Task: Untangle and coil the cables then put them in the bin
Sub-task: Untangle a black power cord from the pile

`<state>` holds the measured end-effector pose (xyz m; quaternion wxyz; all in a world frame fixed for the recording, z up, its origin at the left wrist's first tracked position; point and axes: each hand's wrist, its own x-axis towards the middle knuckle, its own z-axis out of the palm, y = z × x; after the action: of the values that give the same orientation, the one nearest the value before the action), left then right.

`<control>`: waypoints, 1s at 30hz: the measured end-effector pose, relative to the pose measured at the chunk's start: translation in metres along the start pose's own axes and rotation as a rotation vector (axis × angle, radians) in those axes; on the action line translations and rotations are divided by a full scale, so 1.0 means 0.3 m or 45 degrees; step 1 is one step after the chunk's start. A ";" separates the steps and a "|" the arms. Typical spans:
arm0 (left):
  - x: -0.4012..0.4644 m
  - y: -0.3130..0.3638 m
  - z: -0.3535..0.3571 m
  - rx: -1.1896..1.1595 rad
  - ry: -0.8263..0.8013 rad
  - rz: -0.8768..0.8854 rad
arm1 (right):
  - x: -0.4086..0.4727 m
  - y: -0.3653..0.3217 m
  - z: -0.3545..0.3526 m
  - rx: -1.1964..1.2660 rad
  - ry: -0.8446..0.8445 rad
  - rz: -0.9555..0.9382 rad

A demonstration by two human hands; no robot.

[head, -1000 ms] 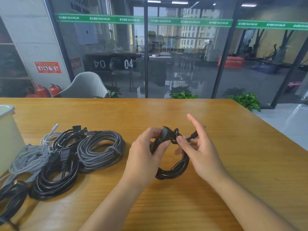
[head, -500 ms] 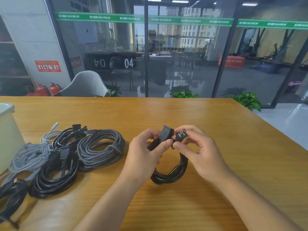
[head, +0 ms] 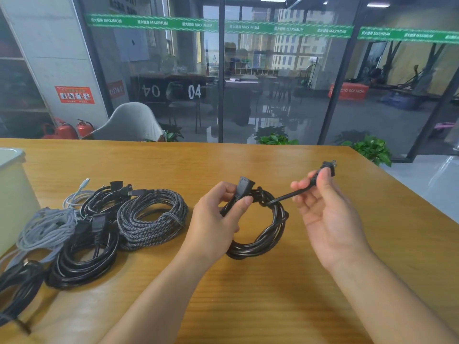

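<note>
Bin [head: 10, 194] at table's [head: 323, 281] left edge, inside hidden. Your left hand [head: 216, 224] grips black coil [head: 263, 234]; right hand [head: 327, 212] pinches its plug end [head: 329, 167], pointing far-right.

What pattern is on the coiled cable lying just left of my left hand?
Black-and-white braided weave on the braided cable, clearest in the head view.

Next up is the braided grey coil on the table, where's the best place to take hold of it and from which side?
Likely best on the right arc of the braided grey coil, coming from above and from the right. That side faces bare table, while its left edge lies against the black coil. A grip wrapped around all the loops there should keep it coiled.
</note>
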<state>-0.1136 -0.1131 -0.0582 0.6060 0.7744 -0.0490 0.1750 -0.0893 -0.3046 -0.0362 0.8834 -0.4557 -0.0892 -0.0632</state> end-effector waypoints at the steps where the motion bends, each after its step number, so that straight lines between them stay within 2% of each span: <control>1: 0.001 0.004 0.004 -0.005 -0.011 0.009 | 0.002 -0.005 0.000 0.046 0.015 0.007; 4: -0.013 0.008 0.007 -0.022 -0.018 0.007 | 0.006 -0.018 -0.003 -0.030 -0.032 0.003; 11: -0.053 0.030 0.053 -0.050 -0.034 0.102 | -0.005 0.024 -0.005 -0.645 -0.121 -0.136; 14: -0.066 0.033 0.066 -0.040 -0.096 0.169 | -0.018 0.047 0.009 -0.769 -0.164 -0.124; 19: -0.068 0.037 0.069 -0.098 -0.101 0.142 | -0.016 0.053 -0.007 -0.870 0.048 -0.339; 22: -0.072 0.038 0.074 -0.134 -0.137 0.111 | -0.019 0.058 -0.010 -0.920 0.021 -0.420; 24: -0.071 0.041 0.075 -0.170 -0.141 0.090 | -0.022 0.060 -0.006 -0.938 -0.081 -0.344; 27: -0.065 0.042 0.067 -0.223 -0.099 0.057 | -0.029 0.062 0.003 -0.840 -0.257 -0.080; 30: -0.055 0.032 0.058 -0.220 -0.052 0.018 | -0.035 0.066 0.009 -0.838 -0.355 -0.068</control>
<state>-0.1281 -0.1344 -0.0583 0.6682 0.7222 -0.0818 0.1585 -0.0960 -0.2906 -0.0527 0.6666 -0.7177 -0.1956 -0.0486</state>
